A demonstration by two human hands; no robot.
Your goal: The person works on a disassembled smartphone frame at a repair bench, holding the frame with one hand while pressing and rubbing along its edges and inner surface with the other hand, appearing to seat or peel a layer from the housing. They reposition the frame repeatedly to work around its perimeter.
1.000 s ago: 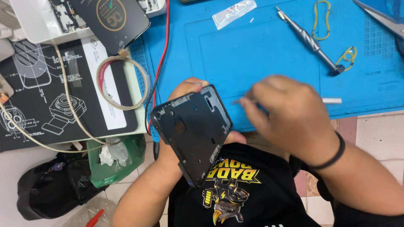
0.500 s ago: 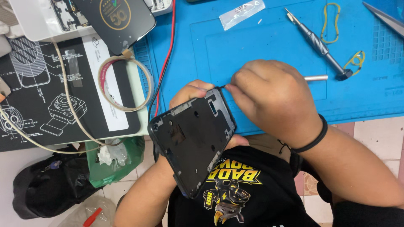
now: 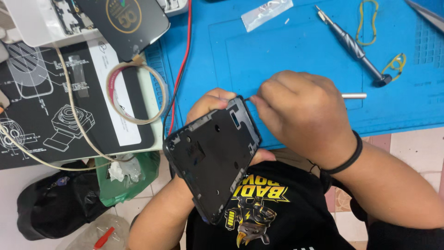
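The black plastic phone frame (image 3: 212, 157), rectangular with small cut-outs, sits tilted in the left hand (image 3: 208, 104), whose grip clasps it from behind, fingers at its upper edge. At the frame's top corner the right hand (image 3: 300, 115) is clenched on a thin silver metal tool (image 3: 354, 96), which juts out beyond that grip over the blue rubber mat (image 3: 296, 51) on the counter.

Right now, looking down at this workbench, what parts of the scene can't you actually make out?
- Head view: the thin tool's tip, hidden inside the right hand.
- The left hand, mostly behind the black phone frame.
- The metal tool at top right, cut off by the picture's edge.
- The frame's other side faces away.
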